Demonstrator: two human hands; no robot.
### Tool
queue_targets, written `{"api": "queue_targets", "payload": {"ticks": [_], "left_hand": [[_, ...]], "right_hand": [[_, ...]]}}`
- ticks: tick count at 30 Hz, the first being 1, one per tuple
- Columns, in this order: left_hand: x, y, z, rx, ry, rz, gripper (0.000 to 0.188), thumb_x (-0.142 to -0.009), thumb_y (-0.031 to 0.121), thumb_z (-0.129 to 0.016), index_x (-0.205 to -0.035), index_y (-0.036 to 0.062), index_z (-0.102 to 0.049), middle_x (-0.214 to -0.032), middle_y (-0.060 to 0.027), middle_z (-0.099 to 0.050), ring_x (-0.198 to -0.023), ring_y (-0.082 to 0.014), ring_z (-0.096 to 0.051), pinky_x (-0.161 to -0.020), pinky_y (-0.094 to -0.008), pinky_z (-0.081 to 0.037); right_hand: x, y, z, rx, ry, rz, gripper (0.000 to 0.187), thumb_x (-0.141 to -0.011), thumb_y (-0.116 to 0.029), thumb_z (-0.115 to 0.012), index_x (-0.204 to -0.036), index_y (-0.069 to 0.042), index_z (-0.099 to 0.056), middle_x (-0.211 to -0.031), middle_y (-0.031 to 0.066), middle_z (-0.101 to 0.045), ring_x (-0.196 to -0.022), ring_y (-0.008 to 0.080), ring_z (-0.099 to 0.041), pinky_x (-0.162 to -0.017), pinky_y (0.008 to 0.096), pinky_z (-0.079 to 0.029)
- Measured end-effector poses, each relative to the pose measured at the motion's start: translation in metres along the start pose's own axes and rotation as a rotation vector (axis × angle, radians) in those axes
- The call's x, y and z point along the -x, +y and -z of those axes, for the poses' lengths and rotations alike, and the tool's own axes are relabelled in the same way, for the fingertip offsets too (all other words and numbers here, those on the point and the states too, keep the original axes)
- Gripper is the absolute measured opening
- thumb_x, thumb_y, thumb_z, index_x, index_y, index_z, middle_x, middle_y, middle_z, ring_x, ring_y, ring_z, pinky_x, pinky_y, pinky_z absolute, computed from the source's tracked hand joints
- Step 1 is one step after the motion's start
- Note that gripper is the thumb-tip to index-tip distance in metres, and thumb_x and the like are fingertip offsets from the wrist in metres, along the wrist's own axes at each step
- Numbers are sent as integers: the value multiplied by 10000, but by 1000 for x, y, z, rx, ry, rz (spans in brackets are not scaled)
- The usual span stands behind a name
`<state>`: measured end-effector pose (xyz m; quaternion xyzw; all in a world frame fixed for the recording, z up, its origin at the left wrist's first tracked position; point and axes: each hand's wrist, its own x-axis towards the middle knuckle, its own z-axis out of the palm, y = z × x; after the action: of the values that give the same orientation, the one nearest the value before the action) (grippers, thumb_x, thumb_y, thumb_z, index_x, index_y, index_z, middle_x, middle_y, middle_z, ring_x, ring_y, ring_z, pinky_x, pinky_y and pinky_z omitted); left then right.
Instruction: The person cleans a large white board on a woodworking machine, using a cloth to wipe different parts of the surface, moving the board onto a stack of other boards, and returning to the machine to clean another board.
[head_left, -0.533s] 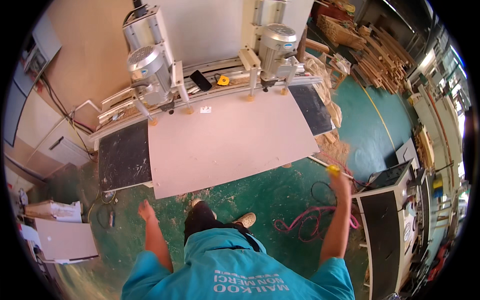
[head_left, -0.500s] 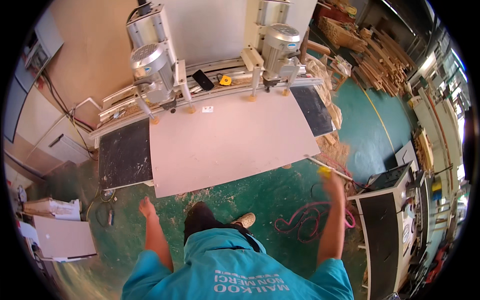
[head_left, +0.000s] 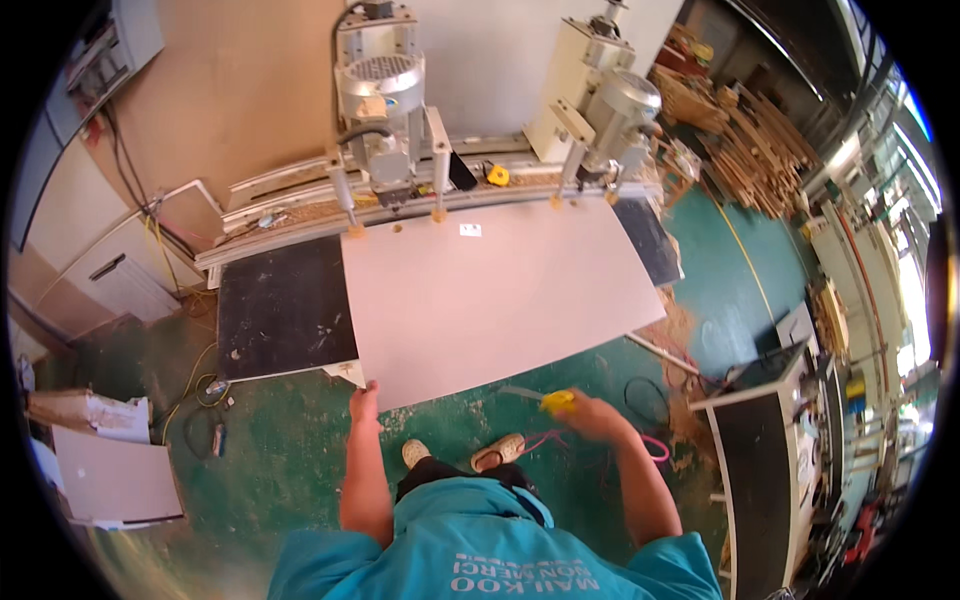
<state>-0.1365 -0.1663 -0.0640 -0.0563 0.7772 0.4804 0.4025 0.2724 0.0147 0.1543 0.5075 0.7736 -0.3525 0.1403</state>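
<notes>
Pale pink rectangular board (head_left: 500, 300) lies flat on the black-topped worktop (head_left: 285, 305), bare black showing at the worktop's left and right ends. Its long axis runs left to right, roughly along the worktop's far edge; one long side faces the person and juts past the worktop's near edge. Beyond it stand two upright machine heads with silver motors (head_left: 385, 80). A small white rectangular label (head_left: 470, 230) sits near the board's far edge.

The bare left hand (head_left: 365, 405), earlier free over the floor, now touches the board's near left corner, thumb uppermost; whether its fingers pinch from beneath, I cannot tell. The bare right hand (head_left: 598, 417) has come inward from farther right, closed round a compact yellow tape measure (head_left: 557, 402), with a blurred pale strip (head_left: 518, 391) reaching left. Both hands therefore now work close to the board's near edge.
</notes>
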Motion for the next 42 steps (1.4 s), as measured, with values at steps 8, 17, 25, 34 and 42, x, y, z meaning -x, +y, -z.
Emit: {"api": "queue_targets", "payload": {"ticks": [8,17,25,34,42], "left_hand": [[24,-61,32,-164,175,-86,561,-827,402,-722,-1179,-14,-587,-1146,-184,-641,-1037,-352,-611,-854,-486,-476],[147,-10,-187,-1417,-53,-1320,770,-781,304,-717,-1466,212,-379,-1494,-215,-342,-1403,-429,-287,-1121,-642,-203],[215,91,-192,-1650,-244,-1245,768,-778,44,-598,-1483,236,-359,-1502,-203,-373,-1332,-403,-432,-1094,-486,-378],[233,358,-130,-1475,153,-1248,380,-683,44,-535,-999,129,-727,-894,-209,-679,-870,-415,-635,-783,-502,-499],[248,394,-170,-1525,2,-1130,308,-664,46,-546,-926,78,-705,-926,-218,-673,-911,-407,-639,-783,-476,-506]], "right_hand": [[23,211,43,-145,681,-366,293,-949,-338,-546,-1030,-60,-586,-777,109,-646,-653,205,-629,-571,377,-492],[62,223,51,-723,-4,29,198,-942,-132,-534,-1104,-66,-626,-827,16,-607,-656,129,-571,-608,310,-483],[139,209,141,-230,-272,466,296,-953,-275,-561,-1186,-94,-590,-1003,116,-677,-867,244,-666,-804,391,-513],[45,237,270,-783,231,504,251,-976,-235,-563,-1150,-55,-589,-729,6,-594,-681,81,-544,-628,280,-447],[-172,398,271,-720,804,-110,462,-941,-473,-520,-915,-24,-623,-630,84,-594,-517,194,-563,-482,375,-448]]}}
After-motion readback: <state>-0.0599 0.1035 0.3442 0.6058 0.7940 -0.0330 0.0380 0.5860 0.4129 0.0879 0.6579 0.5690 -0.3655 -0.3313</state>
